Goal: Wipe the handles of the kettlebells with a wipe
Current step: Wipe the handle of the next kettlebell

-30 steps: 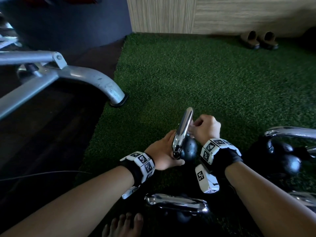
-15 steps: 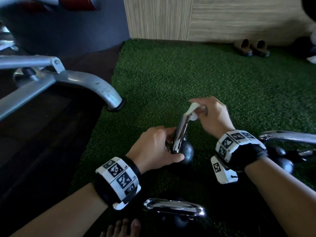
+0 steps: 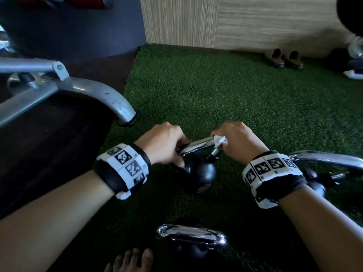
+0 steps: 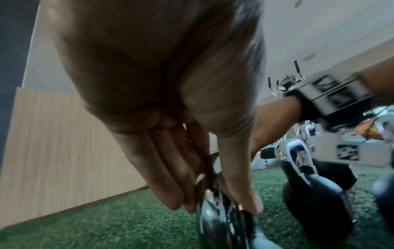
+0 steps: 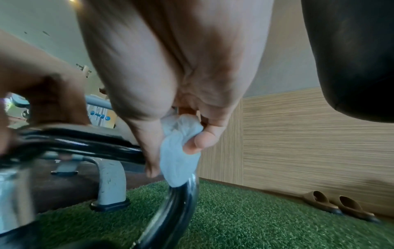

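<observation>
Head view: hands (image 3: 198, 144) on kettlebell handle (image 3: 198, 147).

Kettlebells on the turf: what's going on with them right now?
A person is wiping the middle kettlebell. The left hand grips one end of its chrome handle to steady it, while the right hand pinches a white wipe around the other end. Two more kettlebells, one near and one at right, stand untouched on the turf.
</observation>
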### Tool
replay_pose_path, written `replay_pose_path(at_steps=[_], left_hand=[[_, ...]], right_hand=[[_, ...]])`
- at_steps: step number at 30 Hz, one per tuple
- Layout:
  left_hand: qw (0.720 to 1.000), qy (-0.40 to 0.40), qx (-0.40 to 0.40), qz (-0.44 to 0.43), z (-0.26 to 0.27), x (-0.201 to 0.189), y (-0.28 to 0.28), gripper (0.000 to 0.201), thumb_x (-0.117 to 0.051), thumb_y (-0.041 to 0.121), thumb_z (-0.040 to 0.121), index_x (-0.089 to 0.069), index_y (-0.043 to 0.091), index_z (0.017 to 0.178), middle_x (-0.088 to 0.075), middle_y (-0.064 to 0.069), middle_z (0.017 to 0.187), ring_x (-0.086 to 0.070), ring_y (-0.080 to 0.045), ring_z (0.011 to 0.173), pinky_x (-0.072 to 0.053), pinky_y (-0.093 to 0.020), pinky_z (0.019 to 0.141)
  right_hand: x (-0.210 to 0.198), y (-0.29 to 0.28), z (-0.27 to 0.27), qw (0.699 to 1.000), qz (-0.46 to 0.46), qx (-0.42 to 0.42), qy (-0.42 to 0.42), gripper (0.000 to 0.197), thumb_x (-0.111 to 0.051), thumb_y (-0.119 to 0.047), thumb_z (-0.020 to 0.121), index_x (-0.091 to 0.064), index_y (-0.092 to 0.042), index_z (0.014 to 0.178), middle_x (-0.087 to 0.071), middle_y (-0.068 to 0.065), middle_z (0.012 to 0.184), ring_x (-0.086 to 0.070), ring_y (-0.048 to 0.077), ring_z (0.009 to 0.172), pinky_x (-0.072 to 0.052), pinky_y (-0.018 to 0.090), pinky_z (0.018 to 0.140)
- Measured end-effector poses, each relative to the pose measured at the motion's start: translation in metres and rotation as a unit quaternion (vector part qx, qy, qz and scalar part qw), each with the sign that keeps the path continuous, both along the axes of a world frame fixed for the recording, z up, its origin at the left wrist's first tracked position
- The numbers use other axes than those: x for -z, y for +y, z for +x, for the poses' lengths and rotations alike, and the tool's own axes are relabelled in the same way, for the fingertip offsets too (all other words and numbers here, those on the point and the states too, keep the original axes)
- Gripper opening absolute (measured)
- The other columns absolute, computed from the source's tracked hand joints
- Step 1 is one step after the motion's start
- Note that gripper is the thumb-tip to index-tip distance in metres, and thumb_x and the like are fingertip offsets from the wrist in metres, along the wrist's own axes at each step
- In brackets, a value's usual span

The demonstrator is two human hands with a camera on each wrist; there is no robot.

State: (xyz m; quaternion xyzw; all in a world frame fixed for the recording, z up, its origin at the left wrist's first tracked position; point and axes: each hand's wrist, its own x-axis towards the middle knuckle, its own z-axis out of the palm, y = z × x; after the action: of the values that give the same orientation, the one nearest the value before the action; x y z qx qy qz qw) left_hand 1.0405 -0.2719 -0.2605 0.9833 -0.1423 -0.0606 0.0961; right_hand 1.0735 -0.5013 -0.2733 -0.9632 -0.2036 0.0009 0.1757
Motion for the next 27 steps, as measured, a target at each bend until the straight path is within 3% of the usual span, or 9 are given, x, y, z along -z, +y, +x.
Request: replay_pose_path(at_steps=[3,7,9,12,16,19,23,25,27], left_hand=[[1.000,-0.004,0.002,-0.022,0.015,-0.005,0.009,0.063,-0.096,0.031,0.063,-0.074,0.037,0.121,-0.077,0.008,0.113,-0.072,-0.008,0.097,-0.042,-0.014,0.076],[0.999,-0.025,-0.001,-0.036,0.025,0.003,0.014,0.060,-0.095,0.031,0.067,-0.073,0.036,0.123,-0.077,0.006,0.115,-0.072,-0.010,0.100,-0.049,-0.018,0.081],[0.998,-0.037,-0.004,-0.050,0.026,0.008,0.017,0.060,-0.094,0.033,0.069,-0.071,0.036,0.125,-0.077,0.005,0.115,-0.073,-0.011,0.099,-0.054,-0.023,0.083],[0.997,-0.054,-0.006,-0.055,0.018,0.015,0.020,0.059,-0.088,0.032,0.078,-0.066,0.035,0.132,-0.076,0.001,0.116,-0.073,-0.015,0.099,-0.055,-0.027,0.085],[0.997,-0.073,-0.012,0.011,0.002,0.014,0.014,0.059,-0.078,0.038,0.088,-0.055,0.037,0.143,-0.075,0.001,0.117,-0.072,-0.018,0.100,-0.059,-0.037,0.089],[0.996,-0.079,-0.021,0.042,-0.008,-0.003,0.001,0.056,-0.071,0.042,0.090,-0.055,0.037,0.144,-0.073,0.003,0.125,-0.070,-0.020,0.107,-0.058,-0.039,0.091],[0.999,-0.052,0.004,-0.002,-0.024,-0.046,-0.039,0.041,-0.068,0.040,0.088,-0.068,0.041,0.129,-0.074,0.014,0.118,-0.071,-0.008,0.099,-0.060,-0.033,0.088],[0.999,-0.013,0.035,-0.012,-0.035,-0.069,-0.064,0.033,-0.069,0.037,0.085,-0.075,0.038,0.118,-0.076,0.020,0.104,-0.070,0.003,0.087,-0.060,-0.025,0.083],[0.997,0.029,0.066,-0.004,-0.042,-0.083,-0.089,0.025,-0.073,0.033,0.084,-0.078,0.035,0.109,-0.076,0.022,0.095,-0.065,0.012,0.079,-0.054,-0.014,0.076]], right_hand=[[0.000,-0.002,-0.007,0.999,0.012,0.033,0.024,0.035,-0.068,0.002,0.088,-0.080,-0.030,0.099,-0.060,-0.012,0.087,-0.060,0.004,0.079,-0.041,0.015,0.072],[-0.001,0.001,-0.020,0.997,0.033,0.060,0.021,0.028,-0.067,-0.001,0.089,-0.079,-0.020,0.106,-0.074,-0.001,0.099,-0.068,0.020,0.087,-0.051,0.024,0.078],[0.001,0.002,-0.021,0.996,0.044,0.074,0.021,0.027,-0.068,-0.002,0.088,-0.078,-0.018,0.107,-0.076,0.002,0.103,-0.063,0.017,0.081,-0.056,0.028,0.081],[0.002,0.000,-0.017,0.997,0.032,0.051,0.039,0.030,-0.069,-0.002,0.088,-0.078,-0.022,0.109,-0.068,-0.013,0.085,-0.059,0.008,0.074,-0.053,0.024,0.078],[-0.021,-0.030,-0.017,0.998,0.003,-0.013,0.063,0.026,-0.076,-0.013,0.088,-0.079,-0.024,0.112,-0.076,-0.008,0.114,-0.070,0.009,0.101,-0.047,0.015,0.082],[-0.045,-0.072,-0.028,0.996,0.048,0.038,0.066,0.021,-0.082,-0.016,0.081,-0.081,-0.027,0.098,-0.077,-0.011,0.103,-0.069,0.007,0.097,-0.049,0.013,0.077],[-0.067,-0.131,-0.050,0.988,0.051,0.127,0.068,0.025,-0.080,-0.026,0.077,-0.078,-0.011,0.097,-0.078,0.008,0.100,-0.072,0.020,0.093,-0.057,0.040,0.082],[-0.074,-0.155,-0.067,0.986,0.054,0.146,0.066,0.030,-0.078,-0.025,0.077,-0.075,-0.004,0.099,-0.077,0.013,0.098,-0.071,0.021,0.090,-0.055,0.037,0.075],[-0.079,-0.178,-0.086,0.982,0.071,0.164,0.065,0.024,-0.080,-0.029,0.076,-0.076,-0.010,0.090,-0.076,0.008,0.088,-0.070,0.021,0.086,-0.053,0.034,0.071]])
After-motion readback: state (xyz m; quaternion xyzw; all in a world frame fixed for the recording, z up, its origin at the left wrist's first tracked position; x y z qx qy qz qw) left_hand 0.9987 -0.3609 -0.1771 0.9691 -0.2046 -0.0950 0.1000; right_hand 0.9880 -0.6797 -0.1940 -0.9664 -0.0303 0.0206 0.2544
